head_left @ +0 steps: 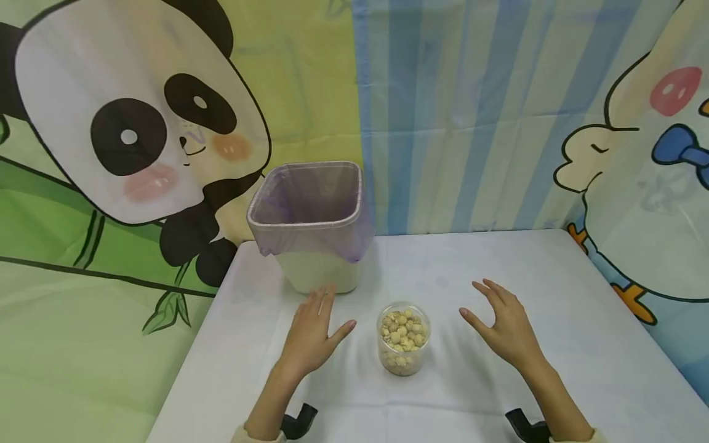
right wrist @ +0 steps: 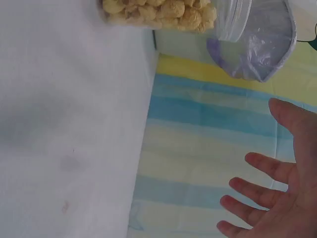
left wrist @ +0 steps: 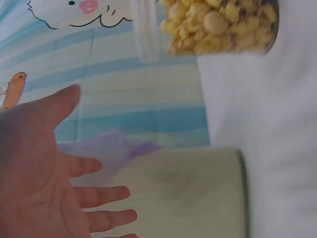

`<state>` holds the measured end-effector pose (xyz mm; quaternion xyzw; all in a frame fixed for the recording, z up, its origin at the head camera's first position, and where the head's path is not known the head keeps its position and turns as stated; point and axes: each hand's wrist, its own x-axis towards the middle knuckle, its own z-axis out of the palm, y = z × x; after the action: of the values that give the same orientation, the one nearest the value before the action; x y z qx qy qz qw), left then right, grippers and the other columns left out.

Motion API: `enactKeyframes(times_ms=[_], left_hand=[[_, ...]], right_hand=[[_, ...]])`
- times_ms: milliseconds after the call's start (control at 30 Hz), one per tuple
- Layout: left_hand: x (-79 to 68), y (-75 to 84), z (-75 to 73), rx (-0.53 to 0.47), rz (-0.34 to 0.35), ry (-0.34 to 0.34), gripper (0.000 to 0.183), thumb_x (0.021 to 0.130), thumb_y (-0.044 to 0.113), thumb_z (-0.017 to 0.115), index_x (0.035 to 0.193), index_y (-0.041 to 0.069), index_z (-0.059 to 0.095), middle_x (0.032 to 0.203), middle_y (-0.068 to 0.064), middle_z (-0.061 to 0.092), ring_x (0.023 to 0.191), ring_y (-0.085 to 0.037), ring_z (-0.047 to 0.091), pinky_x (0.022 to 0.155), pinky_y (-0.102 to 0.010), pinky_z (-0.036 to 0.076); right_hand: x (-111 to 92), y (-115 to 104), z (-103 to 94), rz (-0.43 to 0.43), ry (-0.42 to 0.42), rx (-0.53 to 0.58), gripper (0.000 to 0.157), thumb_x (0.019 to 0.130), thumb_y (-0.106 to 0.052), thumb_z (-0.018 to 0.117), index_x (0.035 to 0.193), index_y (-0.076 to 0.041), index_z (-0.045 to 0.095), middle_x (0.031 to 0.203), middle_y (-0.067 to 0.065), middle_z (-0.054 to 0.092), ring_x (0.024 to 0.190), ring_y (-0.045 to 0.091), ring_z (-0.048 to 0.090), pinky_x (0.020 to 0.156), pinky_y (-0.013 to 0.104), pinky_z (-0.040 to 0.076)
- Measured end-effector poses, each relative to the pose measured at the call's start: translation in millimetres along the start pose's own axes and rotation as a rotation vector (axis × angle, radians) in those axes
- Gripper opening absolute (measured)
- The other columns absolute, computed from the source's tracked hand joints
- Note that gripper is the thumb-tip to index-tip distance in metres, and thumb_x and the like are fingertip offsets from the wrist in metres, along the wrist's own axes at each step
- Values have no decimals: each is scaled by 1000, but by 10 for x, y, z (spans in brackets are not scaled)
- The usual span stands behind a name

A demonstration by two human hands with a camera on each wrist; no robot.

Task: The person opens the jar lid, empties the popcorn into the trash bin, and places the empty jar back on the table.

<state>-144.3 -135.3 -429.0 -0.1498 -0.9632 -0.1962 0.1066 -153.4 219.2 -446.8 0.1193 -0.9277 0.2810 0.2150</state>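
A clear plastic jar of popcorn (head_left: 403,338) stands upright on the white table, its round mouth uncovered. To its left my left hand (head_left: 311,339) hovers with fingers extended and thumb spread toward the jar, holding nothing. On the other side my right hand (head_left: 508,329) is held up the same way, fingers spread and apart from the jar. Both wrist views show the popcorn (left wrist: 223,25) through the jar's wall, and the palm of each hand is bare, as with the right palm (right wrist: 292,198).
Behind the left hand stands a pale waste bin (head_left: 316,271) lined with a thin purple bag (head_left: 362,227). A cartoon-printed curtain (head_left: 443,123) hangs behind and beside the white table (head_left: 454,406). Black straps (head_left: 299,421) sit at the wrists.
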Motion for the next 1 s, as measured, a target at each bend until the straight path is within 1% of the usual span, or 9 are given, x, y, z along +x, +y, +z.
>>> enactKeyframes(times_ms=[100,200,300,367,467,633,733,833,1000], left_hand=[[4,89,208,-148,8,12,73,92,55,41,145,7,26,145,-15,31,132,-33,28,105,-51,25],[3,185,425,-350,22,-9,65,96,46,39,146,8,22,147,-13,28,133,-30,27,105,-50,26],[-21,237,630,-528,60,-40,62,98,37,41,147,9,14,149,-11,22,134,-29,25,103,-52,28],[-36,245,752,-607,97,-52,65,97,32,45,148,11,9,150,-8,19,135,-29,23,102,-55,27],[-60,238,915,-677,137,-42,78,93,33,54,149,14,3,150,-7,18,135,-27,21,101,-58,27],[-84,240,1138,-785,138,-7,105,78,40,72,148,13,-1,149,-8,21,134,-30,24,100,-60,25],[-92,246,1251,-851,101,-9,117,68,38,81,149,14,-1,149,-6,21,134,-27,25,103,-55,25],[-81,249,1342,-903,73,-17,122,63,30,86,149,15,0,149,-8,22,133,-25,27,105,-49,27],[-51,307,1374,-950,76,-16,123,59,14,88,148,12,4,146,-11,27,130,-25,33,104,-43,30]], right_hand=[[4,-43,123,-28,-21,136,54,82,-28,70,128,-6,52,132,19,45,120,41,38,90,63,32],[-2,-97,263,-70,-54,273,51,83,-20,69,131,-11,51,133,10,47,123,33,40,92,58,35],[-1,-189,394,-123,-119,393,55,84,-13,68,135,-12,46,135,7,47,125,27,40,96,49,37],[6,-280,446,-151,-175,474,60,83,-8,67,138,-11,42,137,10,44,126,28,38,99,44,35],[26,-443,468,-172,-252,595,69,80,-1,69,140,-7,36,139,17,40,129,32,32,102,44,30],[55,-619,460,-178,-332,718,80,71,1,73,140,2,32,140,24,35,130,42,27,99,60,25],[52,-628,493,-155,-367,752,83,68,-2,77,139,2,33,140,25,35,129,45,26,96,67,23],[37,-600,549,-115,-392,765,87,67,-5,79,141,-4,33,140,25,35,128,45,27,94,70,22],[17,-500,687,-75,-394,777,91,65,-9,82,142,-8,33,141,20,35,128,43,29,93,70,23]])
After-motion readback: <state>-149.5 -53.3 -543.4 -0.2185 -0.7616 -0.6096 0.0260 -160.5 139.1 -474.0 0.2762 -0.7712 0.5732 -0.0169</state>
